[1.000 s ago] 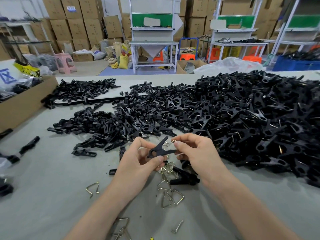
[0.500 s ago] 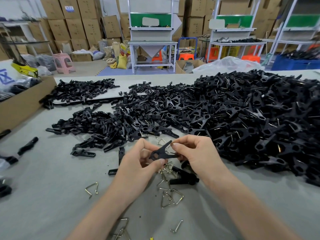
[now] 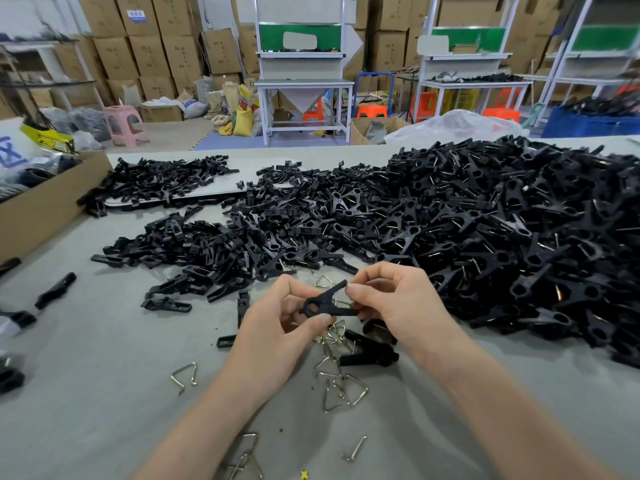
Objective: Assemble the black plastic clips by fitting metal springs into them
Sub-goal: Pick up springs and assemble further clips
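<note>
- Both hands pinched one black clip (image 3: 327,304): left hand (image 3: 277,334) at its ring end, right hand (image 3: 398,306) at its prongs
- Since a second earlier it had tilted flatter, suggesting spring (image 3: 343,303) seating was underway

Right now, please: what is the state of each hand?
Left hand: closed on the clip, pinching its ring end.
Right hand: closed on the same clip, at its two prongs; a spring there cannot be told.
</note>
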Demonstrator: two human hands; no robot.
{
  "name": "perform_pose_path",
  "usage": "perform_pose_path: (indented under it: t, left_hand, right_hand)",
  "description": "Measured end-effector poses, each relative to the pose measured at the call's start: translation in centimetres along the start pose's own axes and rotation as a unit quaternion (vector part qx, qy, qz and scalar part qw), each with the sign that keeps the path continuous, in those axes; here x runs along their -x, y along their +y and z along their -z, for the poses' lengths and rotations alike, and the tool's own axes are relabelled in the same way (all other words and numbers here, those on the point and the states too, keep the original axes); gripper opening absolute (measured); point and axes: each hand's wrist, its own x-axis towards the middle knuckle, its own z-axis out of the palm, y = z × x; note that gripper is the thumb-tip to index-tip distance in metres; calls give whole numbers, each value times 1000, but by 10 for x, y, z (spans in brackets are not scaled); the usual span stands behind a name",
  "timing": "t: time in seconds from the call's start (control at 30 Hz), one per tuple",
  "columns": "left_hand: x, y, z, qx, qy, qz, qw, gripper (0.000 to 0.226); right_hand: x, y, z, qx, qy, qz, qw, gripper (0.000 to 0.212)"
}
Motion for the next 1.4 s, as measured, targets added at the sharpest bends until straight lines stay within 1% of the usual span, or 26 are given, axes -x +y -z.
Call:
perform_pose_path:
  t: [0.1,0.3,0.57,0.63,0.73,0.83,0.93,1.0,1.07,1.17,1.27,1.33,1.4]
  left_hand:
    - [0,-2,0,0,1,-1,1000,30]
    - [-1,-3,-2,7,1,-4,1000,32]
    - [-2,-6,0,14,2,-8,1000,30]
    - [-2,-7,0,15,11,-6,1000,27]
    - [-3,-6,2,9,9,-5,1000,24]
    - [-2,-3,3,-28,22,-27,999,28]
    - [-1,-1,2,-87,39,-52,994,36]
    - [-1,-1,1,-146,39,-79,985,41]
    - [-2,-1,1,-196,39,-111,974,42]
    - [-2,-3,2,-217,48,-138,965,39]
    - [-2,1,3,-218,52,-178,958,31]
    - [-1,3,3,-200,48,-192,960,26]
    - [-1,4,3,-187,54,-198,961,27]
  right_hand:
    - [-1,-1,3,6,-18,-3,1000,8]
    - [0,-5,4,24,-34,22,999,15]
    - [2,-3,0,9,-27,-10,1000,13]
    - [4,-3,-2,-7,-33,-17,999,11]
    - [4,-4,-3,-51,-39,-49,997,12]
    - [5,-6,-4,-103,-45,-71,991,12]
    - [9,-8,-8,-107,-53,-69,990,15]
    - [11,-8,-11,-104,-64,-64,990,18]
    - [14,-8,-14,-103,-76,-50,991,20]
    - [16,-9,-18,-130,-100,-62,984,21]
    - [16,-11,-17,-168,-116,-111,973,29]
    - [16,-13,-15,-162,-141,-136,967,45]
    - [16,-15,-13,-153,-173,-146,962,59]
